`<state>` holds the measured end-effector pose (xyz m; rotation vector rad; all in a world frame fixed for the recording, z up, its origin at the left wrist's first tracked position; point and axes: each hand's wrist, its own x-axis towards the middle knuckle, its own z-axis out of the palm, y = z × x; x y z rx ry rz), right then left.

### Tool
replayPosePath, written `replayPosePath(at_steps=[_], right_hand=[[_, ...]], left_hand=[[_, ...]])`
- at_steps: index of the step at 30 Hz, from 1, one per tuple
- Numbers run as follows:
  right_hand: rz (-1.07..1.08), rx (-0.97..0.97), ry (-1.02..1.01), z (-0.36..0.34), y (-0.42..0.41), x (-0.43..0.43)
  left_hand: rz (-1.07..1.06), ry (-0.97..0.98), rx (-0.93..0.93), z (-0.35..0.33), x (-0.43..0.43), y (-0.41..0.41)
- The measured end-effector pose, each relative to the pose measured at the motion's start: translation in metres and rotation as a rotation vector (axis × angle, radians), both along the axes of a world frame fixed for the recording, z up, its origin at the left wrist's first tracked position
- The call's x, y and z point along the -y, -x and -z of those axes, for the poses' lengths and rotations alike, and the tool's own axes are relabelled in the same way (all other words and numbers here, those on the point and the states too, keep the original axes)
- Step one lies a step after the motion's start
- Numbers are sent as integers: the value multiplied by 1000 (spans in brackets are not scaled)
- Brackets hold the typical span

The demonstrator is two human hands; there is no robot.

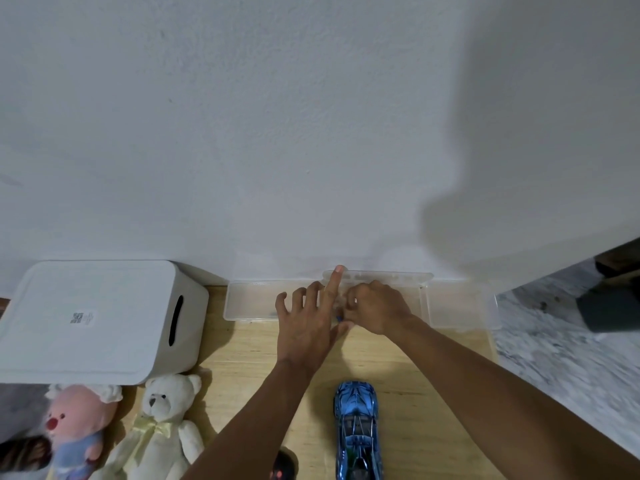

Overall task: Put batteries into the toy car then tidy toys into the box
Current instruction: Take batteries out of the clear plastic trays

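White wall backs a wooden counter (415, 358). Clear case (252, 299) lies against the wall, and both hands work over it. Left hand (306, 327): grip apart, fingers spread, index straight. Right hand (375, 306): fingers curled at the case; whether the grip holds a battery cannot be told. Car (358, 431) sits nearer, roof up, untouched. Box (100, 320) stands far left. Step in hand, by judgement: fetching a battery. Next move: carry it to the car and turn the car over.

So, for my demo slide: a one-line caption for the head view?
The left hand and right hand meet at a clear case by the wall; blue toy car lies nearer.
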<state>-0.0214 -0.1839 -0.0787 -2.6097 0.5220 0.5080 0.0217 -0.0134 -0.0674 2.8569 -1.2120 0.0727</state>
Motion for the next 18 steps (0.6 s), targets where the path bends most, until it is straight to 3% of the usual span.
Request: replayPosePath(at_steps=[11, 18], right_hand=[[56, 40, -11, -5, -1, -3], [-154, -63, 153, -14, 12, 18]], left_hand=[[-2, 4, 4, 0, 0, -1], [-1, 27, 3, 1, -1, 0]])
